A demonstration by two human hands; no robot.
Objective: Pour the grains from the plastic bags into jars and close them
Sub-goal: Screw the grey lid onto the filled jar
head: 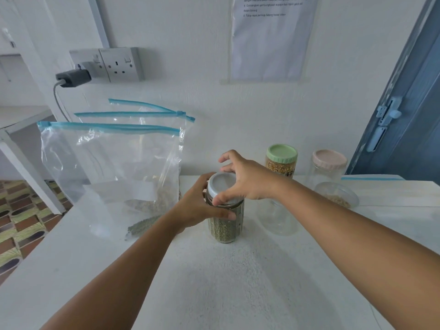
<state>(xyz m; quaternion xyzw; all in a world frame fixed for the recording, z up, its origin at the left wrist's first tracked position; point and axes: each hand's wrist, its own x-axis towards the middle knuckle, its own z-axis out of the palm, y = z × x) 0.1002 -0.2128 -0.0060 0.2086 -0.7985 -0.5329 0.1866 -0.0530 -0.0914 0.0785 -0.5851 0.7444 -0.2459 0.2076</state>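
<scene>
Your jar [225, 225] stands mid-table [214, 282], your left hand [202, 206] round its side and your right hand [242, 179] on its lid [222, 186]. Left of it stand the bags [107, 167] (one before the others). Behind and right stand two lidded jars [281, 160] [329, 165], with a lidless jar [277, 217] just beside yours.

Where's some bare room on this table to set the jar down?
Bare: the broad near stretch of the white table, in front of the grey-lidded jar of green grains. Crowded: the back, with clear zip bags left and the green-lidded jar and pink-lidded jar right.
</scene>
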